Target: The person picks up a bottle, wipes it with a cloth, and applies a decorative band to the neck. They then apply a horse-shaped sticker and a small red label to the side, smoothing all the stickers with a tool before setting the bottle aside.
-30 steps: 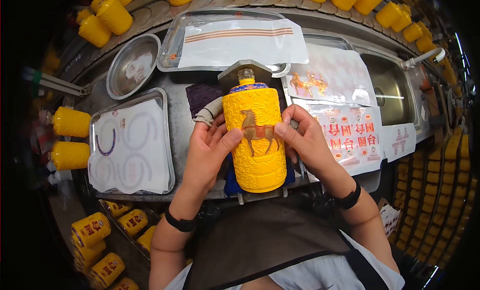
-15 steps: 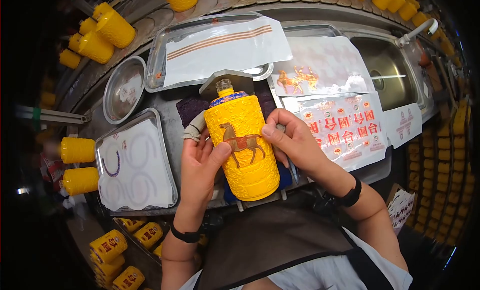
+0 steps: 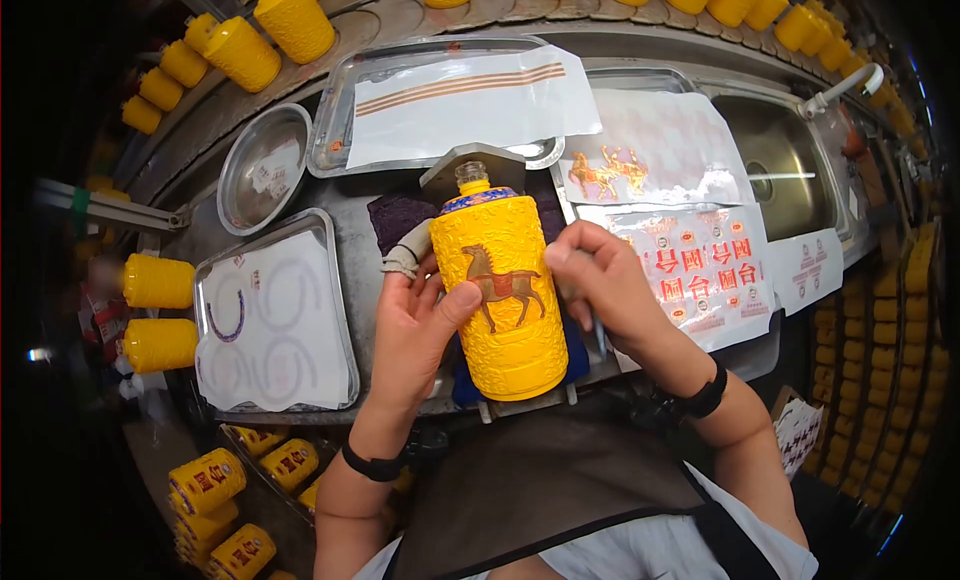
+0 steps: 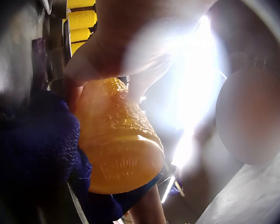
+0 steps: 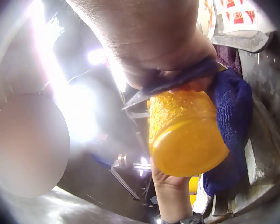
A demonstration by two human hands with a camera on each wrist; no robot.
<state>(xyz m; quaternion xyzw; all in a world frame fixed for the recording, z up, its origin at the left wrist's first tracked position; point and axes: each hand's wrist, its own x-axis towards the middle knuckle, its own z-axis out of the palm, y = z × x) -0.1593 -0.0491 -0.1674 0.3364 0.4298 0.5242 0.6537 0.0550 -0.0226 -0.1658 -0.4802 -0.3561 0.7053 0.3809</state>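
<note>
Because its yellow body is stiff, glossy and carved in relief, the bottle (image 3: pixel 505 300) looks heavy, breakable and a little slick. I judge it is best held round the thick middle, not by the narrow neck. It leans on a blue cloth (image 5: pixel 228 112) with its base toward the person and its neck pointing away. The left hand (image 3: pixel 415 325) wraps the bottle's left side, with the thumb pressed beside the horse picture (image 3: pixel 508 285) on its front. At the bottle's right side, the right hand (image 3: pixel 605 290) pinches a thin dark scraper (image 5: pixel 177 84) close against it. Left of the bottle lies a white sheet (image 3: pixel 275 320). Right of it lie printed sheets (image 3: pixel 705 270), then a sink (image 3: pixel 780 170). Beyond it stand more yellow bottles (image 3: pixel 290 20).
</note>
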